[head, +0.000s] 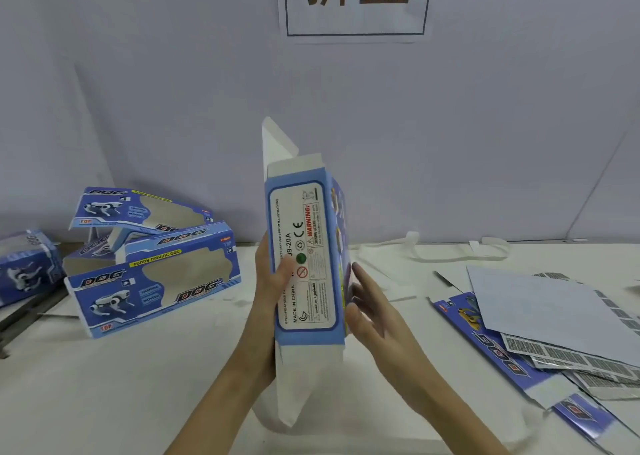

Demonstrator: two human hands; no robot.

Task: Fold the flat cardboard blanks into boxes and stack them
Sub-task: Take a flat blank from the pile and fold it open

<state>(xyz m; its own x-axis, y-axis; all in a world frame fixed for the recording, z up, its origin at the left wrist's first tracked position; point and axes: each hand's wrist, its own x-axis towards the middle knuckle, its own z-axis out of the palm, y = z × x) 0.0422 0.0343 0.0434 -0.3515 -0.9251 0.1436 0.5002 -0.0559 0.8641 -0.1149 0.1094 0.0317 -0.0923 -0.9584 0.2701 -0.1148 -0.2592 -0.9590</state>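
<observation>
White cloth covers the worktop, and a pale wall behind it carries a printed sign. Upright between the two hands stands a half-formed box, its label panel facing the camera, white end flaps still loose at top and bottom. The left hand grips the box's left edge, thumb across the label and fingers hidden behind. The right hand lies released against the box's right side, fingers straight and touching the panel, pinching nothing.

Well out beyond the left hand, finished boxes lie in a loose, tilted heap, not a neat stack. Out past the right hand, flat blanks lie fanned under a grey sheet.

The risk, as I judge it, is the sleeve collapsing flat again: only one hand truly holds it, so a push from the open right palm could skew the sides. The lower flap is near the cloth and could buckle if the box is pressed down. Adding to that leaning heap may topple it.
</observation>
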